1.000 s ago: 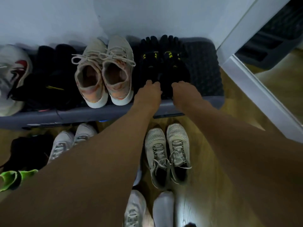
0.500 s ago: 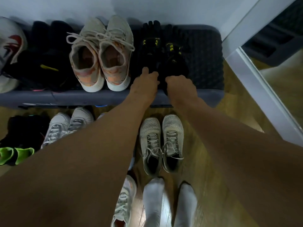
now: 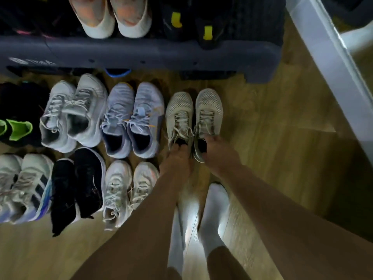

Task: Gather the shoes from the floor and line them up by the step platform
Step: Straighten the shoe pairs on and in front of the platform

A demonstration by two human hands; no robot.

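- A floor (image 3: 272, 122) of wood-look planks in a warm yellow-brown fills the lower and right part of the view, with faint seams running between the planks.
- A broad white frame (image 3: 331, 63) slants from the top edge down to the right edge.
- Beyond it, in the top right corner, a pale patch and a strip of the same wood tone show; whether this is a mirror or an opening is unclear.
- The light is dim. One bright glare (image 3: 190, 215) lies on the planks near the bottom centre, and the boards darken toward the lower right.

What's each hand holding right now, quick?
Left hand: grips the heel of the mesh shoe beside the grey pair.
Right hand: grips the heel of the other mesh shoe.
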